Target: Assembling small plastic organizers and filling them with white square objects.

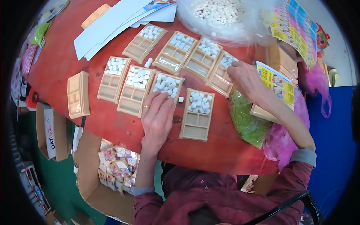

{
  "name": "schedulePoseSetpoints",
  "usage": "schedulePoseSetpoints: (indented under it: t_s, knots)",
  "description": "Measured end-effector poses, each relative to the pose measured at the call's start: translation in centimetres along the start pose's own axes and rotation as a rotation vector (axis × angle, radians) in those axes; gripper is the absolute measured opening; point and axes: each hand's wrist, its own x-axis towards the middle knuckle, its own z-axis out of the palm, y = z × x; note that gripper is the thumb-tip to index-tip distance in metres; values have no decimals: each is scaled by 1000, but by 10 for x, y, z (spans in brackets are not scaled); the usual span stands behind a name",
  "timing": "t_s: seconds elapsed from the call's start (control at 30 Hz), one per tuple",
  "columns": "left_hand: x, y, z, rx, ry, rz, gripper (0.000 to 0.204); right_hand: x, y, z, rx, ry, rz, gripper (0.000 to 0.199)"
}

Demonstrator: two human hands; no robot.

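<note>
Round red-topped bench point(112, 123), carrying two rows of tan moulded plastic compartment trays; the trays lie side by side, close together and fanned along the curve of the bench, so that each white-filled top compartment stays within arm's reach

Left hand point(156, 116): laid flat, fingers together, a ring on one finger; fingertips rest at the near edge of the tan tray third from the left in the near row point(167, 85), apparently steadying it or levelling the small white tablet-like pieces point(167, 83) heaped in its top compartment. One loose white piece point(181, 99) lies on the bench just right of that tray

Right hand point(245, 77): reached to the far right, fingers curled down onto the white pieces of the rightmost far-row tray point(222, 73); whether it pinches a piece cannot be told

Near-right tray point(197, 114): top compartment full, lower compartments empty, between the two hands

Upturned tan tray point(78, 94): set apart at the left, unfilled

Clear plastic bag of white pieces point(221, 17): far side, just beyond the far row, placed as the supply

White card sheets point(112, 26): far left, stacked clear of the trays

Green crinkled plastic bag point(247, 122): near right, under the right forearm

Brown cardboard box of small printed packets point(116, 165): below the bench's near edge, left of the person's lap
</note>
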Motion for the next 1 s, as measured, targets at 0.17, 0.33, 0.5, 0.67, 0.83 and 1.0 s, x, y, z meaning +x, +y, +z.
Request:
schedulePoseSetpoints:
  t_s: [0.17,0.33,0.5,0.67,0.83,1.0]
  knots:
    - [3,4,1,105,-167,57,24,-2,-40,-12,392,-13,-119,6]
    - [3,-1,18,231,-270,116,17,-6,-59,-8,438,-123,-118,5]
    - [9,7,12,254,-228,188,12,-19,-66,0,340,-75,-112,4]
    - [9,18,12,99,-146,125,11,-25,-67,16,360,14,-188,6]
    - [9,20,17,105,-203,183,15,-20,-48,-7,319,87,-78,8]
    - [2,16,23,56,-167,183,16,9,9,-17,193,111,127,4]
